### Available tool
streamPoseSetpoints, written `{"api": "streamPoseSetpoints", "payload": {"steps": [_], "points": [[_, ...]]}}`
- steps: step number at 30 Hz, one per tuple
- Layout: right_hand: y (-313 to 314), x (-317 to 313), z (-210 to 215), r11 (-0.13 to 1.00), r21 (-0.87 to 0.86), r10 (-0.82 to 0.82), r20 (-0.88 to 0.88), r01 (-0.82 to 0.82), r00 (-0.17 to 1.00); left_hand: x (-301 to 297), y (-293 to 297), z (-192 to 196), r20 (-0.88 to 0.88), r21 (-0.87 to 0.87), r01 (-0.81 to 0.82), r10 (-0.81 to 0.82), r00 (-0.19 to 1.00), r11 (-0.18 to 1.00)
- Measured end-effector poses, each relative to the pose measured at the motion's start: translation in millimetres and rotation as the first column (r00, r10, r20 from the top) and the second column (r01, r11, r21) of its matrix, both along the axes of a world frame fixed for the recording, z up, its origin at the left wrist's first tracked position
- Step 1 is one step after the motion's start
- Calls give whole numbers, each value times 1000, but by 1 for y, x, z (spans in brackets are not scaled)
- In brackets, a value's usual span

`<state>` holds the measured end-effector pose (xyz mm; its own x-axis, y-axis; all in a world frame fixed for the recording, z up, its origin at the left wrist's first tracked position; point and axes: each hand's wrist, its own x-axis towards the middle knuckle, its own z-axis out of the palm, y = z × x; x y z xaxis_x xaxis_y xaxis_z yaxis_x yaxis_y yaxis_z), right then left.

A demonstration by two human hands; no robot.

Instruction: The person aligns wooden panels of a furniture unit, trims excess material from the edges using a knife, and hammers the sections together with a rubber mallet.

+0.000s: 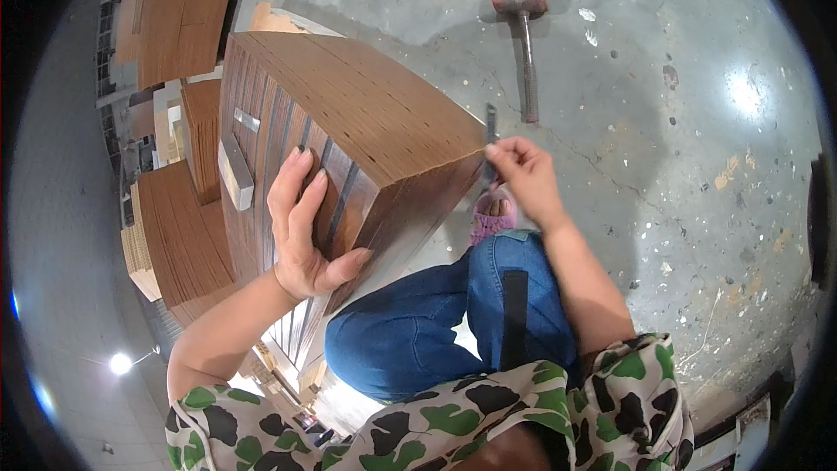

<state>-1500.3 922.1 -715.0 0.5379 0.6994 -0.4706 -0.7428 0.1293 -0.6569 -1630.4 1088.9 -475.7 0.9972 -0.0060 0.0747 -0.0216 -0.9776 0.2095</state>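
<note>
A tall block of stacked brown boards (375, 105) stands in front of me, its dark-striped wood-grain face toward my left. My left hand (305, 235) rests on that striped face near the close corner, fingers spread and thumb reaching over the edge. At the block's right corner my right hand (527, 179) pinches a thin, dark, flat strip-like tool (492, 118). The tool points away from me along the edge; its exact kind is not clear. A pale grey rectangular block (235, 173) and a small shiny metal piece (247, 120) are on the striped face.
A mallet (520, 0) with a dark red-edged head lies on the speckled grey floor (645, 166). More brown board stacks (179, 235) stand to the left. My foot in a pink slipper (491, 220) is beside the block, below my right hand.
</note>
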Motion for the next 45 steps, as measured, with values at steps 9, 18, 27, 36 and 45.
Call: {"api": "streamPoseSetpoints", "payload": {"steps": [9,18,27,36,45], "points": [[-3,11,-55,949,-300,198,806,96,557,1,1,-2,8,-9,9,-9,1000,1000],[-6,48,21,920,-388,367,810,-51,458,15,-2,0,-31,30,55,-54,998,998],[-14,42,162,978,63,147,476,-200,867,3,-2,5,-34,52,0,2,999,999],[3,-5,95,981,193,-36,329,-30,944,4,-1,4,9,40,17,-18,1000,999],[-4,-6,-88,921,-351,246,196,-166,949,4,0,3,-11,49,19,-18,1000,999]]}}
